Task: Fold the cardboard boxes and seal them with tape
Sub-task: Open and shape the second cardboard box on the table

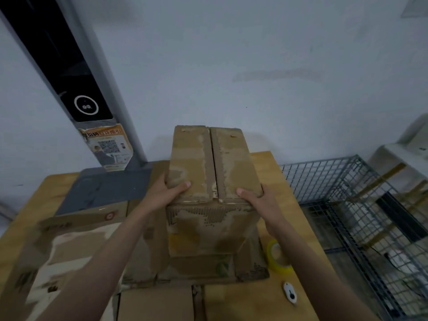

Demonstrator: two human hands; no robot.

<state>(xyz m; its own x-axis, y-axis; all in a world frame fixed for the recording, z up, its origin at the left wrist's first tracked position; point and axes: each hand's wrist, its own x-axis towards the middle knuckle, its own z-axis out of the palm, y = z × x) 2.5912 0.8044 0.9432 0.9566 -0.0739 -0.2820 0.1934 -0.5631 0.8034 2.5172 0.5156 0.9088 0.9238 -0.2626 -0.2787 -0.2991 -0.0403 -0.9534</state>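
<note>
A worn brown cardboard box (210, 177) stands upright in the middle of the wooden table, its two top flaps folded shut with a narrow seam between them. My left hand (168, 189) grips the near left corner of the top, thumb on the flap. My right hand (257, 196) grips the near right corner the same way. The box's lower flaps (203, 267) splay out on the table. A roll of yellowish tape (276, 256) lies to the right of the box, and a small white cutter (290, 293) lies nearer to me.
Flattened cardboard (69, 246) covers the table's left side, more cardboard (157, 304) lies at the near edge. A grey stand base (104, 188) with a dark post rises at the back left. A wire mesh cage (347, 205) borders the table on the right.
</note>
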